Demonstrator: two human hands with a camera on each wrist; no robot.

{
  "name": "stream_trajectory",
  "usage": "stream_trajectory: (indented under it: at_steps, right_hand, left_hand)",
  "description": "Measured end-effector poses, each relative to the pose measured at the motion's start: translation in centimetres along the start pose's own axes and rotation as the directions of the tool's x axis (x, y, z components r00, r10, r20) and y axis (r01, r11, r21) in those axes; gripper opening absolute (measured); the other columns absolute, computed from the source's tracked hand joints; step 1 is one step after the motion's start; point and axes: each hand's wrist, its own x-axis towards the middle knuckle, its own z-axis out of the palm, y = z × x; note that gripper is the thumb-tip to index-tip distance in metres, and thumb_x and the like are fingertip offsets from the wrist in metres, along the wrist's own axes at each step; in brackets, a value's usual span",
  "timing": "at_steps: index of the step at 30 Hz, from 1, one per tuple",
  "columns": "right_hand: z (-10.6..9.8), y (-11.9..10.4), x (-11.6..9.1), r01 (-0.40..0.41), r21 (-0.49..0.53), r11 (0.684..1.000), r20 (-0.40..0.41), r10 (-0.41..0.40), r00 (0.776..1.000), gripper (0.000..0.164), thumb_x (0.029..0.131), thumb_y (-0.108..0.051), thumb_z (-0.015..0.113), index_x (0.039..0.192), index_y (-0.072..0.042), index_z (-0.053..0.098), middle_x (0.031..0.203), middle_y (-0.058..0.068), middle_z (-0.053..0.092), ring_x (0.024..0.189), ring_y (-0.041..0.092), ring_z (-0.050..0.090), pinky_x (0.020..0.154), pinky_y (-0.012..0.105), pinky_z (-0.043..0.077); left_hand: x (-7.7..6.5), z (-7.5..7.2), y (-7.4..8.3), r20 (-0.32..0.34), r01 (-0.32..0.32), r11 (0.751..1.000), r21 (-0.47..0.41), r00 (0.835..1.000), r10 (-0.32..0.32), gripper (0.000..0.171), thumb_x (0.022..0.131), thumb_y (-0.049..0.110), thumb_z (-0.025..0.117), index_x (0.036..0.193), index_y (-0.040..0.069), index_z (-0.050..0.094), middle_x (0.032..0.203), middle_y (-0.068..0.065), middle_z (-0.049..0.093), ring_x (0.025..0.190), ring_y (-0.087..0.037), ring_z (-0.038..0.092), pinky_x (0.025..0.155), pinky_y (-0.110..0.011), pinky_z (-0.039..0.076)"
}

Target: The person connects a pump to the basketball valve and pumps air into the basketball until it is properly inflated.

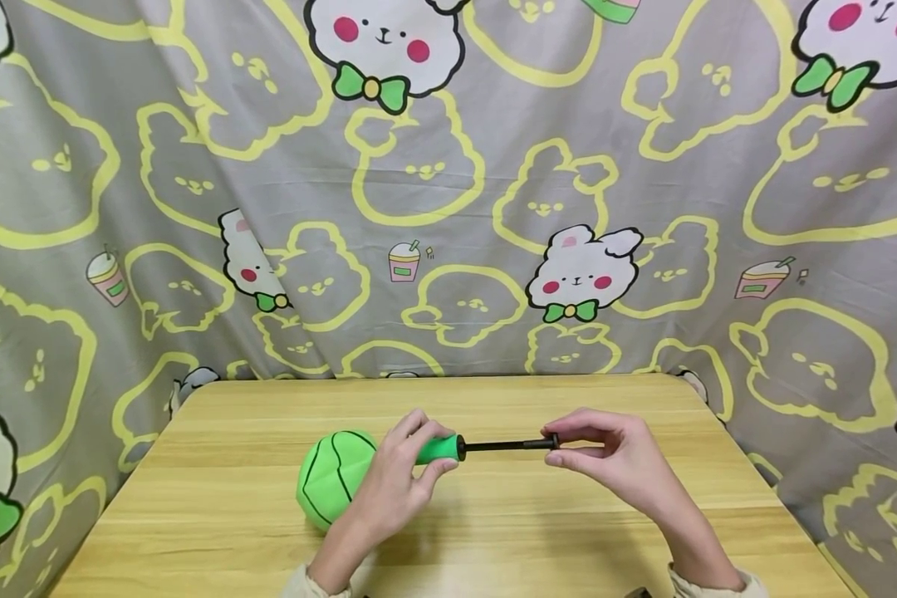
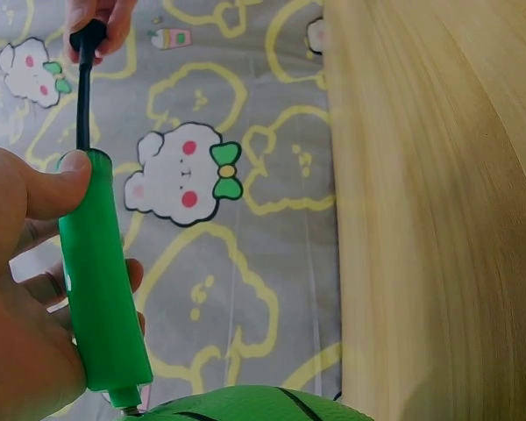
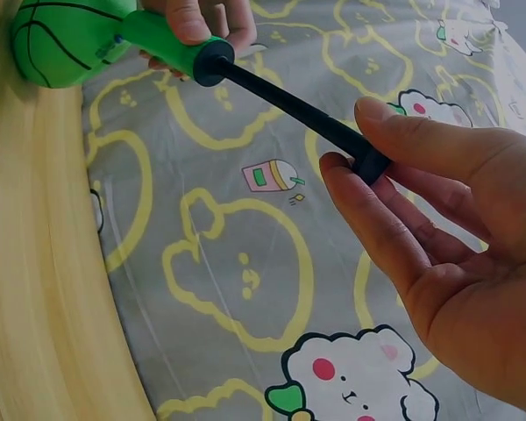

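A green hand pump (image 2: 105,281) is held level above the table, its black rod drawn out to the right. My left hand (image 1: 399,473) grips the green barrel, thumb along its near end in the left wrist view. With thumb and fingers my right hand (image 1: 616,457) pinches the black handle (image 3: 370,162) at the rod's end. A green ball (image 1: 336,477) with black lines, partly behind my left hand, is joined to the pump's far tip by a short nozzle (image 2: 127,403). The ball looks uneven and not fully round in the head view.
The wooden table (image 1: 232,498) spreads under both hands. Behind it and at both sides hangs a grey curtain (image 1: 448,191) printed with bears, rabbits and cups.
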Motion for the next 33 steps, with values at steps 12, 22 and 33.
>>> stream_trajectory:
  at_steps: [12, 22, 33]
  right_hand:
    - [1.1, 0.6, 0.3, -0.015, 0.014, 1.000, -0.026, 0.015, 1.000, 0.026, 0.080, 0.002, 0.085, 0.105, 0.001, 0.077, 0.104, 0.016, 0.075, 0.095, 0.021, 0.074, 0.076, 0.039, 0.060]
    - [3.3, 1.2, 0.5, -0.009, 0.047, 0.999, -0.035, 0.011, 0.999, 0.028, 0.079, 0.000, 0.086, 0.105, 0.004, 0.077, 0.103, 0.017, 0.075, 0.094, 0.021, 0.074, 0.075, 0.039, 0.060]
    - [5.9, 2.2, 0.6, -0.026, 0.068, 0.997, -0.064, 0.031, 0.997, 0.027, 0.078, 0.001, 0.086, 0.103, -0.003, 0.079, 0.102, 0.012, 0.076, 0.094, 0.021, 0.074, 0.074, 0.038, 0.060]
  left_hand:
    - [0.2, 0.3, 0.1, -0.011, -0.020, 1.000, 0.018, 1.000, 0.020, 0.021, 0.088, 0.020, 0.081, 0.106, 0.016, 0.071, 0.093, 0.011, 0.051, 0.081, -0.005, 0.049, 0.072, -0.026, 0.047]
    - [0.2, 0.5, 0.5, -0.013, -0.038, 0.999, 0.033, 0.999, 0.038, 0.022, 0.086, 0.022, 0.081, 0.105, 0.016, 0.071, 0.092, 0.011, 0.051, 0.080, -0.005, 0.047, 0.072, -0.026, 0.045]
    - [-0.1, 0.9, 0.9, 0.004, -0.046, 0.997, 0.068, 0.999, 0.045, 0.025, 0.083, 0.021, 0.083, 0.103, 0.018, 0.070, 0.092, 0.012, 0.051, 0.082, -0.005, 0.049, 0.074, -0.029, 0.045]
